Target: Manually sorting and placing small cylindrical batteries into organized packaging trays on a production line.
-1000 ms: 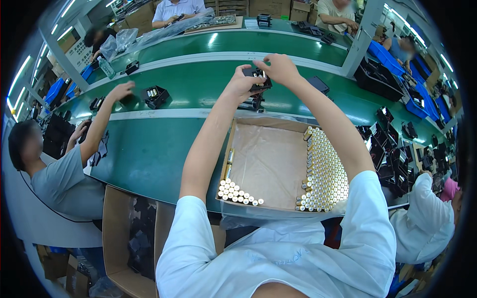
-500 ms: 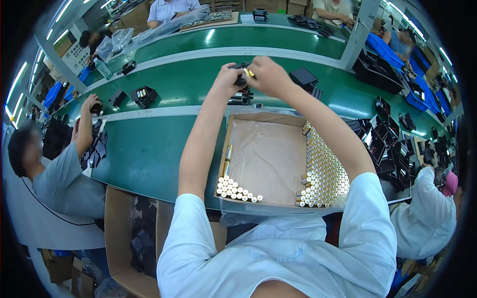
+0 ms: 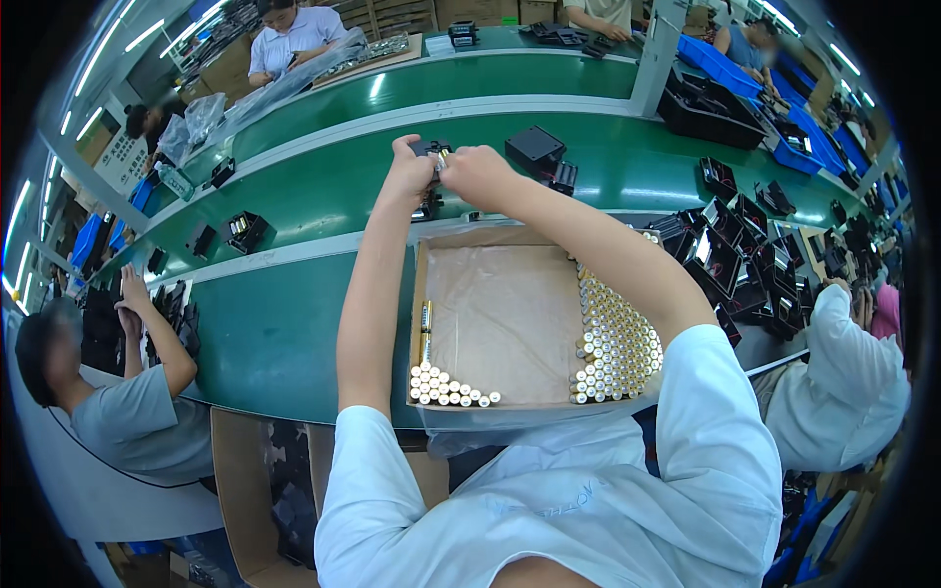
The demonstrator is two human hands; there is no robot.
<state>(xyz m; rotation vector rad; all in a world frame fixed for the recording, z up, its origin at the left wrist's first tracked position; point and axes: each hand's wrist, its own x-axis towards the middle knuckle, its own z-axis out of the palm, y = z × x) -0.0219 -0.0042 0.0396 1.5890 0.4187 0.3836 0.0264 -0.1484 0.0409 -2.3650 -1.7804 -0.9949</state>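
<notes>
Both my arms reach past the shallow cardboard box (image 3: pixel 416 294) to the green bench beyond it. My left hand (image 3: pixel 408 176) is closed around a small black battery case (image 3: pixel 427 147), much of which the fingers cover. Against its right side, my right hand (image 3: pixel 476 176) pinches a gold-and-silver battery (image 3: pixel 443 157) at the case. Several upright batteries (image 3: pixel 618 338) fill the box's right side, partly under my right forearm. A smaller group (image 3: pixel 446 388) stands in the near left corner, with a few lying along the left wall.
Black cases (image 3: pixel 537 149) lie just right of my hands. Further right is a heap of black cases (image 3: pixel 730 260). A case with batteries (image 3: pixel 245 231) sits to the left. Co-workers sit at left (image 3: pixel 137 412), right (image 3: pixel 833 382) and across the bench (image 3: pixel 294 44).
The view has shifted, so the bench and box appear further left. My hands stay together at the case, with the right fingers now nearer to it. The left co-worker's hands have come together.
</notes>
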